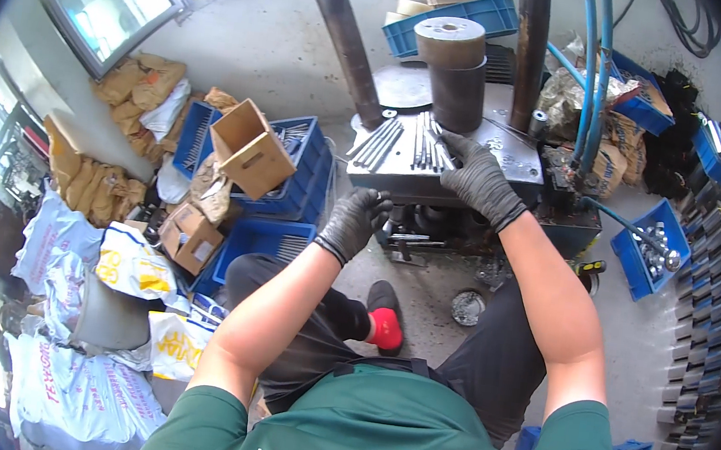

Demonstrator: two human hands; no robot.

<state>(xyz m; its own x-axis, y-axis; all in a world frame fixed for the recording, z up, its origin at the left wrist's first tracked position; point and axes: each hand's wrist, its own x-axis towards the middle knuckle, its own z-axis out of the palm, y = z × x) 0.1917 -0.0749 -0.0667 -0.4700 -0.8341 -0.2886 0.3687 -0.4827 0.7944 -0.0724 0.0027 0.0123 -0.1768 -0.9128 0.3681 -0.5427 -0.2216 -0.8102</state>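
A metal press table [499,156] stands in front of me, with two loose bundles of slim metal rods lying on it. The left bundle of rods [377,145] is fanned out; the other rods [424,146] lie beside my right hand. My right hand [483,181], in a dark grey glove, reaches onto the table and pinches the end of a rod at that bundle's right edge. My left hand [353,224], gloved alike, is held before the table's front edge with fingers curled together. A small shiny bit shows at its fingertips, too small to name.
Behind the rods rises a thick steel cylinder [456,89] between two dark posts. Blue hoses [600,92] run down at the right. Blue crates [309,170] and an open carton [251,149] stand left. A blue bin of metal parts [649,249] sits right, near stacked metal blocks [711,309].
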